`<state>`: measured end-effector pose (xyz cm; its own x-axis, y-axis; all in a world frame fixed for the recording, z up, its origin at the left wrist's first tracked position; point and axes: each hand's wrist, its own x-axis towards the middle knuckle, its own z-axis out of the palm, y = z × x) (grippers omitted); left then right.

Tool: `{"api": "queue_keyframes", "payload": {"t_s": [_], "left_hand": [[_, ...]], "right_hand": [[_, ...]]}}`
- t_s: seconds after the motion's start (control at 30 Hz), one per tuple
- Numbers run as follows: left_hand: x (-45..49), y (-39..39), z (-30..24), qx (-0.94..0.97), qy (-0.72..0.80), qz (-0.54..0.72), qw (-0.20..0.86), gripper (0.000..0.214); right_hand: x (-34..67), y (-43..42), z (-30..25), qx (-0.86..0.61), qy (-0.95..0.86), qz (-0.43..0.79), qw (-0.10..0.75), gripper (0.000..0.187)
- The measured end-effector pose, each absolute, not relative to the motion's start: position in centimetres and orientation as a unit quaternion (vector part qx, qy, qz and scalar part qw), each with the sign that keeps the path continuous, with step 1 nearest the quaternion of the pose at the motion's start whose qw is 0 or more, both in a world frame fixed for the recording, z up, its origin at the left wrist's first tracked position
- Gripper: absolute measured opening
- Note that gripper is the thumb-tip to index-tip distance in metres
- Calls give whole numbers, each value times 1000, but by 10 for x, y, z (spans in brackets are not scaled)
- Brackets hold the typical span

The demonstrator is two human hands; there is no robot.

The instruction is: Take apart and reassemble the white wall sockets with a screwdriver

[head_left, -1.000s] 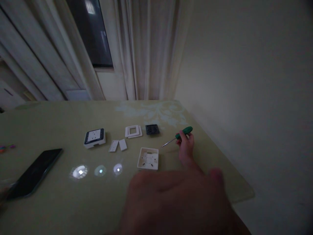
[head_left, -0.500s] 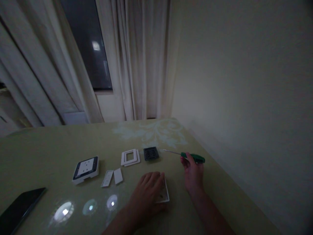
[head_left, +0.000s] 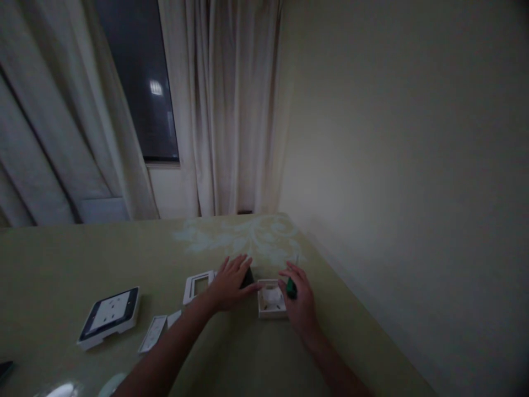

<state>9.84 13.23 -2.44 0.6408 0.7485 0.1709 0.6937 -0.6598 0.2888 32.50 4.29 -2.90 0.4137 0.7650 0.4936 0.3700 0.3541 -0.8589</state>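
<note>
My left hand (head_left: 231, 284) reaches over a black square switch module (head_left: 247, 278), covering much of it. Its fingers are spread and its thumb points toward a white square mounting box (head_left: 273, 315). The box lies with its hollow side up, and slots show inside. At its right side, my right hand (head_left: 302, 303) is closed around a screwdriver (head_left: 291, 288) with a green handle; part of the hand overlaps the box's edge. The screwdriver's shaft is faint behind the fingers.
White frames (head_left: 190, 288) lie left of my left hand. Nearer are white rectangular covers (head_left: 152, 333), partly behind my left forearm. A white socket unit with a black border (head_left: 109, 317) stands further left. A dark object (head_left: 5, 369) is at the left edge. A wall (head_left: 392, 193) borders the right.
My left hand has left the white box and moved to the black module. My right hand has come left to the box with the screwdriver. The box's hollow inside now shows.
</note>
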Motion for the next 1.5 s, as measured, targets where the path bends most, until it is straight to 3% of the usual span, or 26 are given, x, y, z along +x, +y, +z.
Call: {"api": "queue_keyframes", "payload": {"t_s": [0.2, 0.43, 0.8, 1.3, 1.5], "left_hand": [[72, 148, -30, 899, 419, 99, 73, 79], [62, 149, -30, 891, 440, 106, 30, 65], [-9, 149, -56, 861, 493, 129, 5, 63], [-68, 165, -55, 796, 599, 78, -31, 57], [-105, 162, -22, 772, 635, 42, -8, 59]], "right_hand": [[326, 54, -40, -571, -593, 154, 546, 30], [319, 63, -50, -595, -609, 122, 511, 35], [254, 101, -42, -600, -645, 113, 460, 38], [136, 113, -47, -562, -670, 140, 464, 36], [158, 93, -34, -498, -693, 136, 503, 23]]}}
